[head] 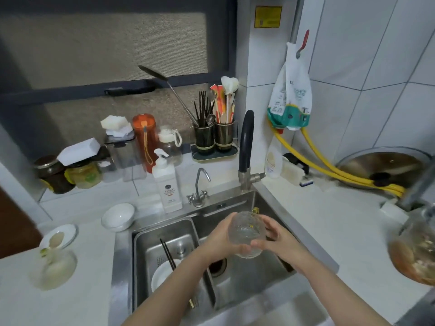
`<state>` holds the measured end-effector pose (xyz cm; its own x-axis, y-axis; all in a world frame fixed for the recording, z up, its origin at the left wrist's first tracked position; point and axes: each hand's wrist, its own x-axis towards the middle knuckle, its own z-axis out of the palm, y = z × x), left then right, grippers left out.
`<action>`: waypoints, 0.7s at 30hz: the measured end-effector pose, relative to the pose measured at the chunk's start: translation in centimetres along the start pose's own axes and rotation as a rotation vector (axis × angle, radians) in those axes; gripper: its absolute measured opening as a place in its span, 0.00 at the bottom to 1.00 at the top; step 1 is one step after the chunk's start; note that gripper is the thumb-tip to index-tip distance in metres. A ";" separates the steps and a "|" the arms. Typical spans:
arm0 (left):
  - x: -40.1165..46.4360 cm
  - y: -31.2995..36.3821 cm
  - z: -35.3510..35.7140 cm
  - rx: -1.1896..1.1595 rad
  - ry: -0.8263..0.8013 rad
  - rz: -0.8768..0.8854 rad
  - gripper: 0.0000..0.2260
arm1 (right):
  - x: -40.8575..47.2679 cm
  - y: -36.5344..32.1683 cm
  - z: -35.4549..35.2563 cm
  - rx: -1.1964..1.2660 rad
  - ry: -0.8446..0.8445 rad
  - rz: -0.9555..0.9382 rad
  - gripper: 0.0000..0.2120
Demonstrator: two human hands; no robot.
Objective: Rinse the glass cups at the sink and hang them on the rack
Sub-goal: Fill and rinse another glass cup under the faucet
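A clear textured glass cup (pixel 246 231) is held over the steel sink (pixel 247 285), tilted on its side. My left hand (pixel 221 241) grips it from the left and below. My right hand (pixel 277 236) grips it from the right, fingers curled round its body. The tall black faucet (pixel 246 147) stands behind the sink; no water stream is visible. A second glass (pixel 55 267) stands on the counter at the left. No rack can be made out clearly.
A steel basin (pixel 164 245) inside the sink's left half holds a white plate and chopsticks. A soap bottle (pixel 167 184), white bowl (pixel 117 216), jars and utensil holders (pixel 214 137) line the back. A glass bowl of food (pixel 414 250) sits at the right edge.
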<state>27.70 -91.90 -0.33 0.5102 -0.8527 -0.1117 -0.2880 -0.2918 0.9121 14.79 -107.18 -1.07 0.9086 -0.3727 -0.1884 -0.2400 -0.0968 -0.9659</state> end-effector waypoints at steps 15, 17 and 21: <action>9.9 0.0 4.2 -0.131 0.442 -0.078 0.27 | 10.3 -0.5 -7.0 -0.106 -0.265 -0.132 0.19; 10.8 -0.4 4.4 -0.169 0.488 -0.110 0.28 | 12.0 -0.2 -7.9 -0.151 -0.264 -0.163 0.17; 12.3 -2.3 4.5 -0.239 0.575 -0.172 0.41 | 16.8 1.4 -9.7 -0.288 -0.173 -0.149 0.23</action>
<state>30.99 -103.69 -5.57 0.9047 -0.4151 -0.0957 -0.0085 -0.2423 0.9702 26.39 -122.53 -3.85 0.9792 -0.1763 -0.1006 -0.1651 -0.4033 -0.9001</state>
